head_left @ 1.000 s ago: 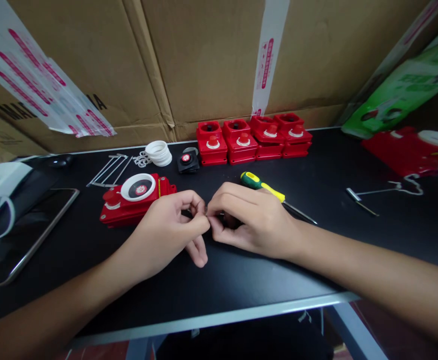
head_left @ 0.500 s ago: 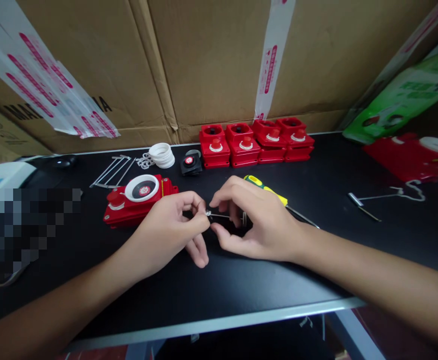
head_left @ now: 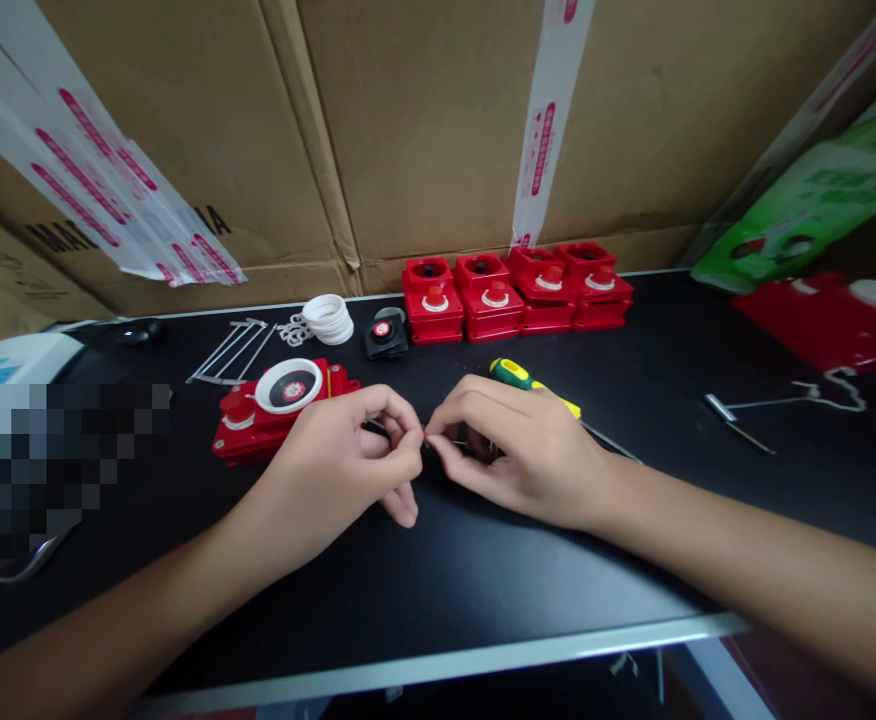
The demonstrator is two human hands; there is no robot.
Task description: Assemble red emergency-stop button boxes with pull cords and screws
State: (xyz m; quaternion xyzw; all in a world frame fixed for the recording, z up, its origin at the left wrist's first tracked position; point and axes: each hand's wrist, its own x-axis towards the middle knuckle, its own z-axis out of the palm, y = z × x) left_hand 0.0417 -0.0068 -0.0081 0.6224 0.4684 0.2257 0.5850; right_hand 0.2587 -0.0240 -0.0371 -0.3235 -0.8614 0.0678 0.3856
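My left hand (head_left: 363, 450) is closed in a pinch, thumb and forefinger together at the end of a small metal hammer with a thin rod handle (head_left: 459, 442). My right hand (head_left: 517, 445) pinches the same rod close to the left fingertips, its other fingers curled around the hammer's head. Most of the hammer is hidden by the fingers. Left of my left hand lies a red alarm box (head_left: 258, 430) with a white ring and a red knob. Behind my right hand rests a green and yellow screwdriver (head_left: 532, 385).
Several red boxes (head_left: 494, 300) stand along the back by the cardboard. White rings (head_left: 328, 320), a white chain (head_left: 295, 332), a black part (head_left: 385, 335) and thin-handled hammers (head_left: 232, 350) lie at left back. Another hammer (head_left: 721, 408) with a chain lies right, near a red box (head_left: 805, 315).
My right fingertips have closed to a pinch and moved left, up against the left fingertips. The rod between the hands, visible before, is now mostly covered. The view has shifted slightly.
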